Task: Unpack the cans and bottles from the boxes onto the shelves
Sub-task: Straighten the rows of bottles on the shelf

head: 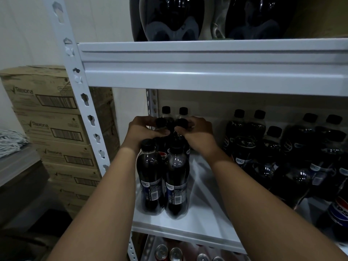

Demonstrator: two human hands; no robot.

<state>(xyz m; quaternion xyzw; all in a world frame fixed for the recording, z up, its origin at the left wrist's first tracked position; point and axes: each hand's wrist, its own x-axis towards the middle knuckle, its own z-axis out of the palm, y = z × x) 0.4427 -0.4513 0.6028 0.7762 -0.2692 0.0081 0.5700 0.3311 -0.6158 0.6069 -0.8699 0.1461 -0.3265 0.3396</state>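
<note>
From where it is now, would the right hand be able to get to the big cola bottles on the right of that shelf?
Probably yes. The right hand grips a small bottle's neck, but bare white shelf lies between it and the big bottles; nothing blocks the way once it lets go.

The small bottles (pixel 162 178) are filled with near-black liquid, capped in black, and labelled in dark blue with white barcode panels. The shelf (pixel 197 219) and its upright post (pixel 82 95) are finished in white. The cardboard boxes (pixel 47 102) are plain brown, printed with black barcodes. Silver tops are shown on the cans (pixel 176 254).
</note>
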